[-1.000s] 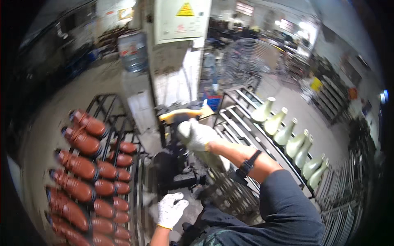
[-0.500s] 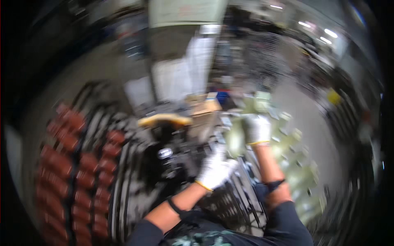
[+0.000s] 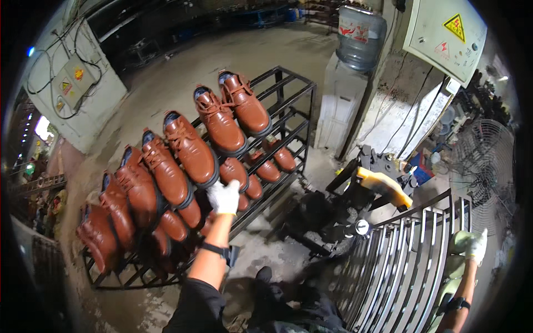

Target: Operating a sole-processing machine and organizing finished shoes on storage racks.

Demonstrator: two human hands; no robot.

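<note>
My left hand, in a white glove, is at the toe of a brown leather lace-up shoe in the upper row of a rack. The fingers appear closed on the toe, though the shoe partly hides them. At the far right, my white-gloved right hand lies beside a pale green shoe last. Its fingers look stretched out against the last rather than wrapped round it. More pale green lasts line the edge of the right-hand rack, below that hand.
A black metal rack holds several brown shoes in tiers. Between the racks stands dark machinery with a yellow curved part. At right is a metal-barred rack. Behind are a water dispenser, an electrical box and a fan.
The view has swung left toward the brown shoes. My left hand has gone from near the green lasts to a brown shoe's toe. My right hand stays by the green lasts.
</note>
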